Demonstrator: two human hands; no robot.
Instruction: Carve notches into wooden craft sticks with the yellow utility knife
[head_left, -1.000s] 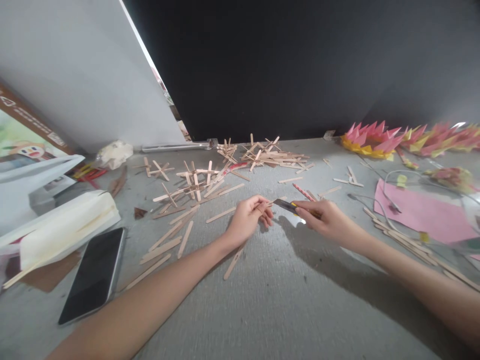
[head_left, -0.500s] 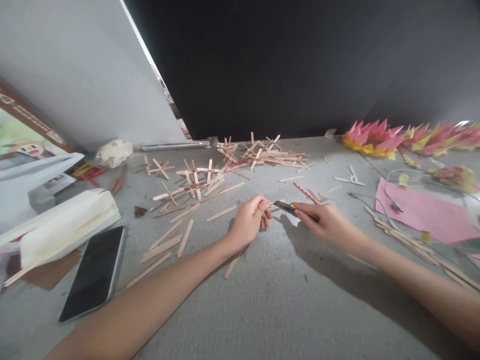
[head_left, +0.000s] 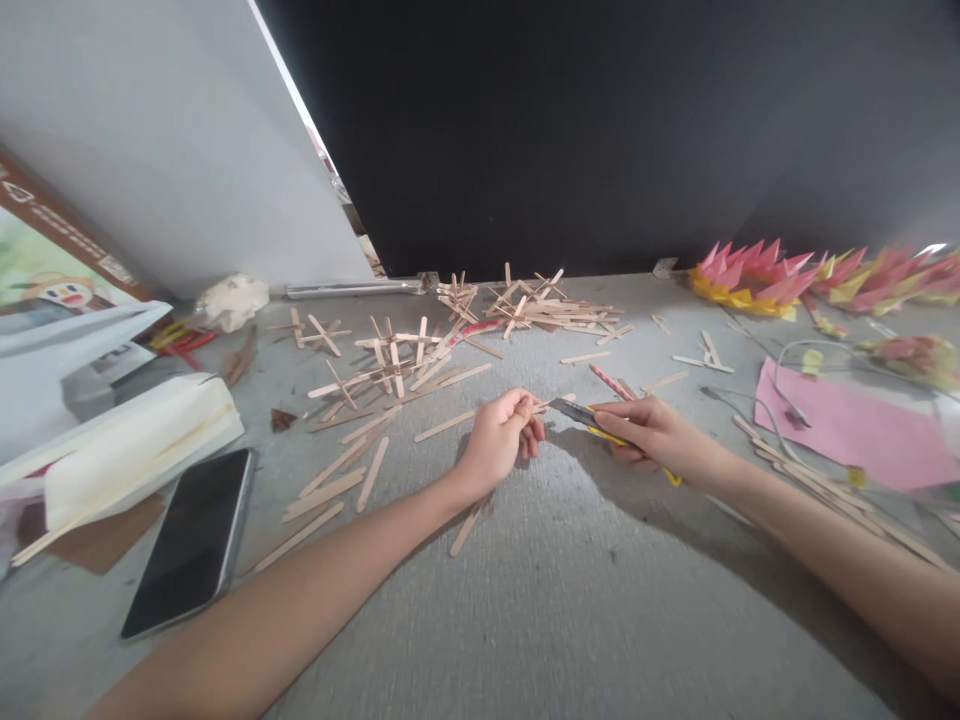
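Near the middle of the grey table, my left hand [head_left: 508,430] is closed on a wooden craft stick [head_left: 546,405], whose end pokes out to the right past the fingertips. My right hand [head_left: 651,430] grips a yellow and black utility knife [head_left: 609,432]. The knife's blade [head_left: 568,409] points left and lies at or very near the stick; whether it touches I cannot tell. Behind the right hand is a red and white striped strip [head_left: 611,382]. Loose craft sticks [head_left: 373,474] lie left of my left hand, and another stick [head_left: 466,530] pokes out under the wrist.
A heap of craft sticks [head_left: 566,312] spreads along the back by the black panel [head_left: 585,140]. A phone [head_left: 191,545] and white paper packaging [head_left: 142,440] lie left. Right are a pink sheet [head_left: 847,425], a cable [head_left: 784,345] and pink and yellow folded paper [head_left: 750,280].
The knife has turned in my right hand, so more of its blade and yellow handle shows. My left hand stays in place with the stick. The view has shifted slightly.
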